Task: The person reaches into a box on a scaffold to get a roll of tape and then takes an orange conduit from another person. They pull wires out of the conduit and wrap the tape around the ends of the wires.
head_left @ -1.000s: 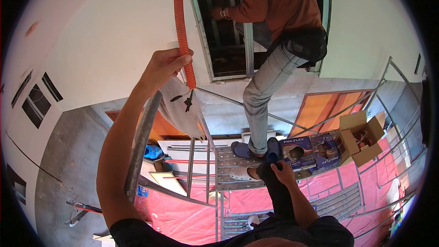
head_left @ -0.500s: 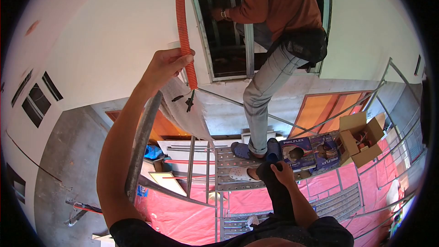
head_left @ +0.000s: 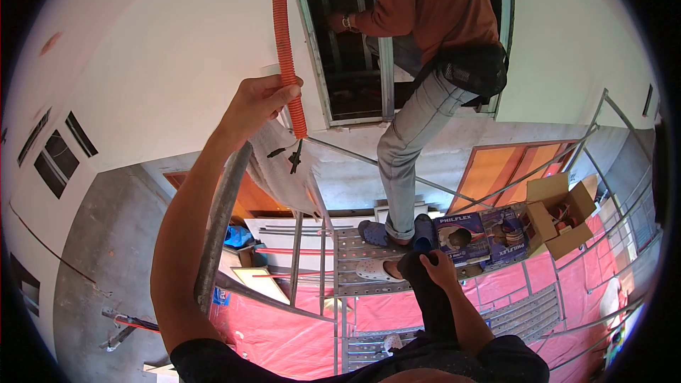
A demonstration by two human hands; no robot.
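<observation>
My left hand is closed around an orange corrugated conduit near its lower end, thumb across the front. Dark wires with black taped ends stick out of the conduit's bottom. My right hand rests on my own knee in black trousers, with the thumb apart and the other fingers partly hidden; I see no object in it. Close to that hand are blue-purple PHILFLEX boxes on the metal scaffold platform.
Another person in a brown top straddles the window frame, one foot on the platform. An open cardboard box stands at the right. Scaffold pipes surround me; pink sheeting lies below. Grey cloth hangs at the left.
The hanging grey cloth has shifted slightly at its lower edge. Both my hands, the conduit and the other person stay practically still.
</observation>
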